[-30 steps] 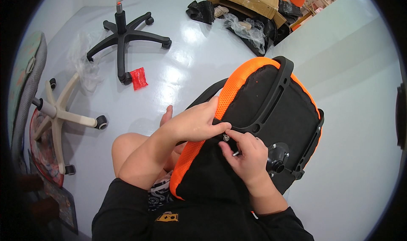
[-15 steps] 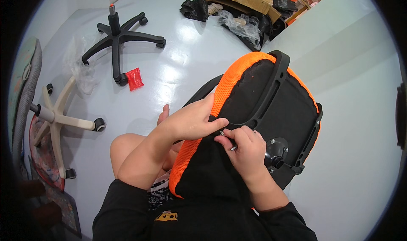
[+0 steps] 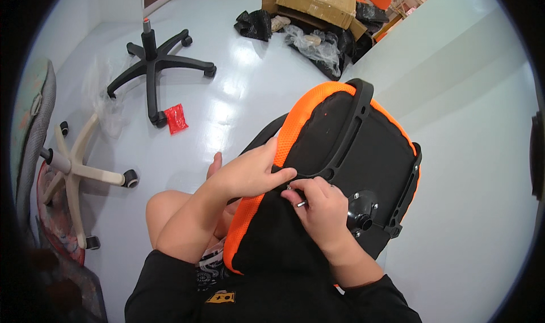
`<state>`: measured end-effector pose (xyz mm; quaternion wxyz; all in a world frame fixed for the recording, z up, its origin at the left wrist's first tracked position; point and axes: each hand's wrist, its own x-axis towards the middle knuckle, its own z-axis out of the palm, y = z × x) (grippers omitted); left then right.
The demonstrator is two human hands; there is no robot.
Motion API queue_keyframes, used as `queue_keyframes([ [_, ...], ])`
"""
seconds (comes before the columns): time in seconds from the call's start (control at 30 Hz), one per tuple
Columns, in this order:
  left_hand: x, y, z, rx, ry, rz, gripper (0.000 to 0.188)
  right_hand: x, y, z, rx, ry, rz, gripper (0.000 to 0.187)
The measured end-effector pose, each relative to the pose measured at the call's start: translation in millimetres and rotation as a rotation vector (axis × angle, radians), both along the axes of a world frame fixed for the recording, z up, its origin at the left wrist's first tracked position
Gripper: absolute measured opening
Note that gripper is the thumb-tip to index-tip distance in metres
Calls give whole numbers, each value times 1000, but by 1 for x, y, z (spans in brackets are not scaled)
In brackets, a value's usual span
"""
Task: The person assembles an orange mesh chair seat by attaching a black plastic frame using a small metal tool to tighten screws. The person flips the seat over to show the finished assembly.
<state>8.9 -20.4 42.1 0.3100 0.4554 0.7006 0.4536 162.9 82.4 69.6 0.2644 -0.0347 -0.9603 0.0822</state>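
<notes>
An orange-edged black chair seat (image 3: pixel 377 164) lies underside-up at centre. The left hand (image 3: pixel 255 172) clasps its rim at 9 o'clock, thumb over the near end of the black armrest (image 3: pixel 349 128). The right hand (image 3: pixel 321 209) is curled around a metal rod (image 3: pixel 301 205), fingertips at a small screw (image 3: pixel 290 188), partly hidden. Holding the screw square while the left thumb steadies the armrest should help. Floor (image 3: pixel 233 104) stretches toward 11, reaching a black wheeled base (image 3: pixel 151 64); a red packet (image 3: pixel 176 119) sits at 10.

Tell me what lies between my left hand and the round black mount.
In the head view, your right hand lies between the left hand and the mount, a metal rod protruding from it.
</notes>
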Motion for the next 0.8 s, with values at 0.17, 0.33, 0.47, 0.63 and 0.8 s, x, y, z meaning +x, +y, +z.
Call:
queue_keyframes([
  [0.17,2,3,-15,156,3,28,66,5,-4,8,46,-90,-22,24],
  [0.33,3,-3,6,38,13,3,66,3,-2,4,12,-120,-75,19],
  [0.47,3,-1,-8,100,30,22,65,1,-6,6,-48,-73,-51,20],
  [0.63,3,0,-1,53,28,29,65,2,-5,-2,21,-67,-30,22],
  [0.8,3,1,0,10,29,25,67,2,-4,-4,46,-87,-64,27],
])
